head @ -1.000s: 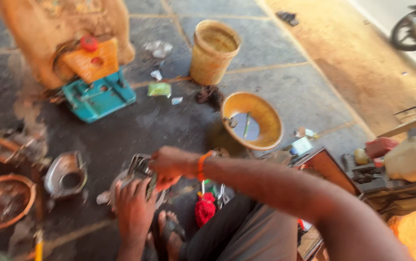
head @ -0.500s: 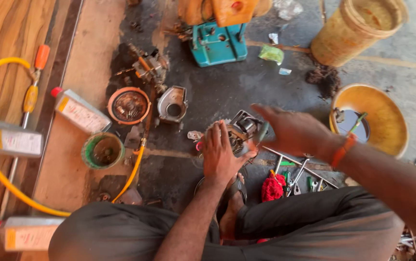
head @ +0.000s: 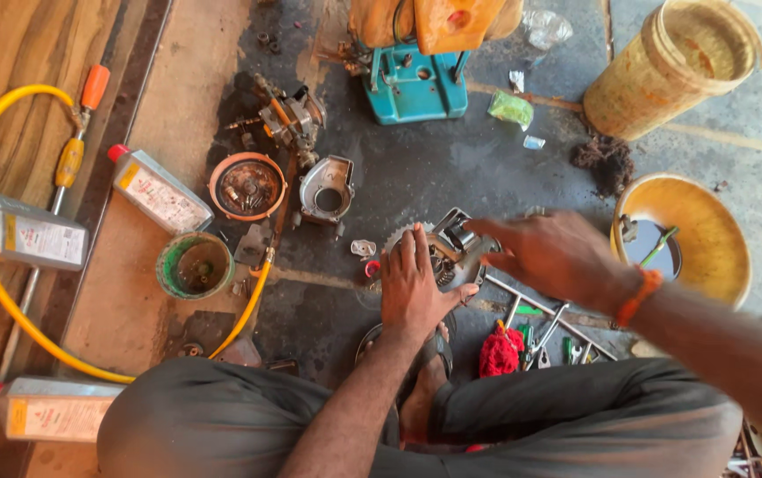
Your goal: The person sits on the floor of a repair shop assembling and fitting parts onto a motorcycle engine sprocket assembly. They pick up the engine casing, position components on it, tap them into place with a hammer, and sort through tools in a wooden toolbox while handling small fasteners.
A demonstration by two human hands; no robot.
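Oily workshop floor [head: 452, 177]; left hand [head: 414, 288] lay flat, fingers spread, steadying the toothed engine part [head: 452, 252], while right hand [head: 558, 257] hovered open above it.

We're getting one head cam only, looking steeply down, close over the hands [head: 416, 288] and oily floor [head: 416, 181].

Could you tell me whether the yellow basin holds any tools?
Yes: the yellow basin holds a green-handled tool lying in its dark bottom, right of the right hand.
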